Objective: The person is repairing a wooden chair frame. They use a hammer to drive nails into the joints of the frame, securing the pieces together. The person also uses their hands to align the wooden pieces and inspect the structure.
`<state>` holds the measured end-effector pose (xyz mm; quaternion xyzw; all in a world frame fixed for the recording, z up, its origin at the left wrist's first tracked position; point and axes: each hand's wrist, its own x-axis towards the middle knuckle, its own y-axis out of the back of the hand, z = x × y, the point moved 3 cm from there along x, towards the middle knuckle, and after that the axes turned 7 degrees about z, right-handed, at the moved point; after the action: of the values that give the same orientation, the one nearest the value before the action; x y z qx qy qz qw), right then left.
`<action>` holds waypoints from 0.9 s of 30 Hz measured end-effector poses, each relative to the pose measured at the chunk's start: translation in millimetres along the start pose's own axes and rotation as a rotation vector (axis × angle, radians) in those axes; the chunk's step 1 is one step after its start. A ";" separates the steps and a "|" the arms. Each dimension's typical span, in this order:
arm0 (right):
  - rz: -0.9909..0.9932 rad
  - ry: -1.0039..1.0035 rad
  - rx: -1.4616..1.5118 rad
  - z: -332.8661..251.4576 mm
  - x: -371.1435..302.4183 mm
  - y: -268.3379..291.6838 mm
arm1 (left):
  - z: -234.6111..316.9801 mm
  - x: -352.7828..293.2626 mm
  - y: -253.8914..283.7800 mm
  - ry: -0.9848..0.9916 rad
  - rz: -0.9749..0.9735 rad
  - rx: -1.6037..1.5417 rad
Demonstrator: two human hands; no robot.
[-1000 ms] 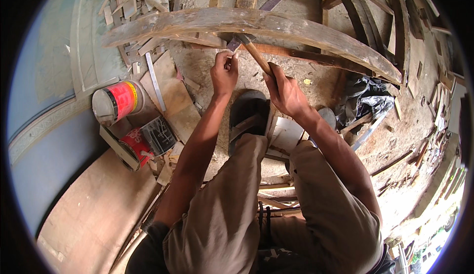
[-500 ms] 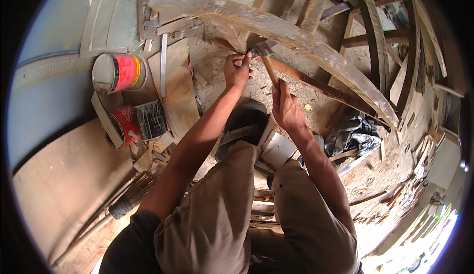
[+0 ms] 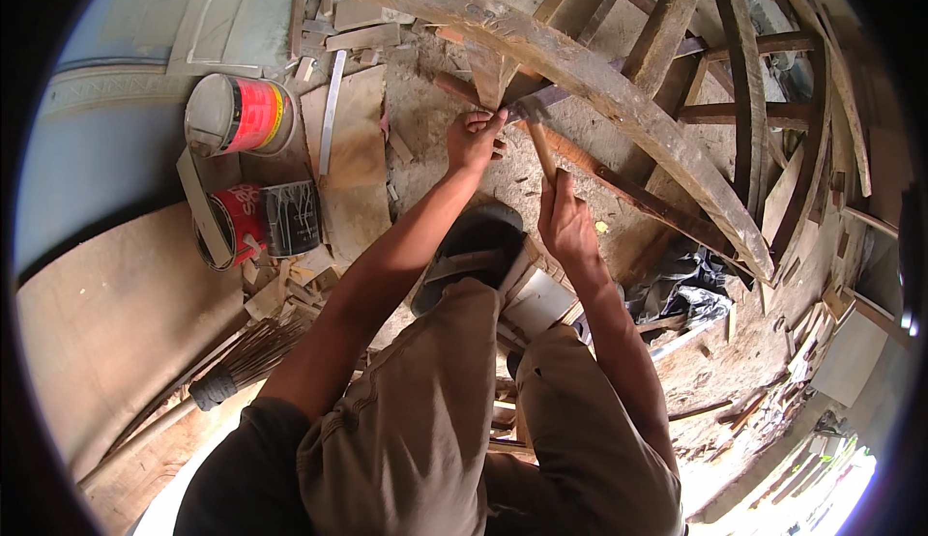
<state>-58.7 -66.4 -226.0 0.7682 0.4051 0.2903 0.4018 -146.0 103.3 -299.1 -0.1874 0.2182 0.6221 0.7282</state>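
Observation:
My right hand (image 3: 568,222) is wrapped round the wooden handle of a hammer (image 3: 542,152). The hammer's dark head lies just right of my left fingertips, by a joint in a wooden frame. My left hand (image 3: 472,142) is closed, thumb and forefinger pinched at the end of a short wooden piece (image 3: 486,74); what they hold is too small to make out. Above both hands, a long curved weathered beam (image 3: 580,67) crosses the frame. A reddish-brown wooden rail (image 3: 633,188) runs from near the hammer head down to the right.
Two paint cans (image 3: 256,115) stand and lie at the left, beside a plywood sheet (image 3: 126,343). A stick broom (image 3: 227,372) rests below them. Wood scraps (image 3: 362,38) litter the floor. Black plastic (image 3: 686,280) lies to the right. My sandalled foot (image 3: 474,246) is below my hands.
The whole view has shifted and turned slightly. My hands stay at the same joint, the right still gripping the hammer; its head remains close to my left fingertips.

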 end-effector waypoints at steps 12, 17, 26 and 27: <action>-0.031 -0.131 0.261 -3.5 0.3 11.7 | 3.6 6.0 7.2 0.065 -0.072 -0.063; -0.107 -0.234 0.203 -0.7 6.5 7.8 | 9.8 6.2 7.5 0.071 -0.097 0.024; -0.170 -0.229 0.064 -8.5 2.7 6.6 | 4.0 7.0 9.4 0.031 -0.084 0.031; -0.115 -0.192 0.193 -2.3 4.4 -0.7 | 5.2 4.6 7.7 0.020 -0.086 0.037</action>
<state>-58.5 -61.5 -225.0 0.8030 0.4344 0.1517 0.3789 -152.5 111.1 -297.3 -0.1895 0.2288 0.5842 0.7553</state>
